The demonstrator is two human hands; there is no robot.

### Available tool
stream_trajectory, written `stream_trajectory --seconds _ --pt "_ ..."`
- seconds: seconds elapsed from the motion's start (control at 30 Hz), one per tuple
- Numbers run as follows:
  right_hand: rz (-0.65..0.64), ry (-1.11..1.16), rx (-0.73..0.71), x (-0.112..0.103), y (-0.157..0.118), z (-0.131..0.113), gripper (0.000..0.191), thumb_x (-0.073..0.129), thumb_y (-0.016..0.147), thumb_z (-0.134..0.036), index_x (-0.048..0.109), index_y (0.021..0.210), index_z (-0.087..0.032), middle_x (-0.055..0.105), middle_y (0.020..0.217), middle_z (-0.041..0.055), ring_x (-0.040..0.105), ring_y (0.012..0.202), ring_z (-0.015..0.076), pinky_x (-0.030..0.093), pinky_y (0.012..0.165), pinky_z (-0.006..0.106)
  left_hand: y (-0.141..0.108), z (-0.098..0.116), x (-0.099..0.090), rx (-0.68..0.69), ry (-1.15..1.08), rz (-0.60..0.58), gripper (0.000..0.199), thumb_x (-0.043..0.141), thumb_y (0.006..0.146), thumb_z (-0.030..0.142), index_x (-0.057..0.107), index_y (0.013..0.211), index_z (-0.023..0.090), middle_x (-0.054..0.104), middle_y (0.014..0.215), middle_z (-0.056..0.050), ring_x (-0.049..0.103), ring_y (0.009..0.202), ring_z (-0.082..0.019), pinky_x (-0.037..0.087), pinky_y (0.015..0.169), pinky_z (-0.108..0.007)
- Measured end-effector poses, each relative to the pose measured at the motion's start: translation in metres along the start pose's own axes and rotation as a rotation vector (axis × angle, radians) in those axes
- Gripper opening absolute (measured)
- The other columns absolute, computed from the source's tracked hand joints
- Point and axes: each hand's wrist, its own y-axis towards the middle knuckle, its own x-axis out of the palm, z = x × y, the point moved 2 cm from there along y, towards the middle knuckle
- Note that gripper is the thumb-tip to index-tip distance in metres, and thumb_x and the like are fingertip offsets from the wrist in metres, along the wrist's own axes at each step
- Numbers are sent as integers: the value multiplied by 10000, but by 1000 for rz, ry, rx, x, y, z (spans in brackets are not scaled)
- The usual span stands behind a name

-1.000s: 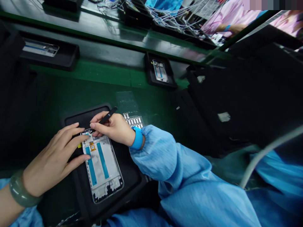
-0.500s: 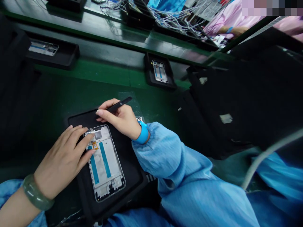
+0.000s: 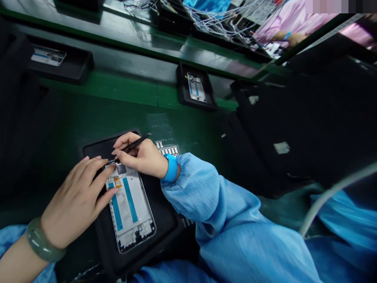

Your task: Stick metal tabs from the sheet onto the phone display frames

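Observation:
A silver phone mid-frame (image 3: 147, 208) with two blue strips and a small orange flex cable (image 3: 118, 182) lies in a black tray (image 3: 165, 220). My left hand (image 3: 81, 186) rests over its upper left side with fingers stretched out, the thumb tip beside the flex cable. In my right hand (image 3: 147, 157) are black tweezers (image 3: 137, 143), pinched between thumb and fingers. Their working end points down to the top edge of the phone frame, and my fingers hide the tips. Just past that wrist lies a clear sheet (image 3: 160, 124) bearing rows of small white pieces.
Two more black trays, one at the back middle (image 3: 181, 94) and one at the back left (image 3: 78, 72), each hold a phone frame. Stacked black trays (image 3: 321, 129) rise on the right. Beyond the ledge are tangled white cables (image 3: 218, 23) and a person's pink sleeve (image 3: 273, 25).
My right hand has moved down and slightly left with the tweezers, from above the phone frame to its top edge. My left hand stays in nearly the same place.

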Motion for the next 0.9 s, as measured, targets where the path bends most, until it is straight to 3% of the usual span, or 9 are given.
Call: stream_trajectory --seconds 0.23,0.7,0.9 --pt "6 -102 -123 3 -2 -5 117 567 804 -215 565 897 -145 641 848 16 632 772 105 517 728 232 1 1 0 14 18 14 438 446 896 388 469 1249 129 487 1242 -145 450 1176 -306 390 1027 -509" --pt "-14 -145 -111 2 0 -6 105 559 811 -218 553 899 -162 636 850 3 624 765 94 511 734 219 1 1 1 11 18 -9 437 442 897 384 471 1249 127 486 1241 -145 437 1188 -306 381 1029 -503" --pt "-57 -235 -169 3 -1 -9 113 519 823 -199 549 926 -162 635 873 17 625 786 108 503 738 236 1 1 0 3 0 -10 441 455 890 387 482 1241 122 495 1241 -143 449 1180 -304 380 1033 -508"
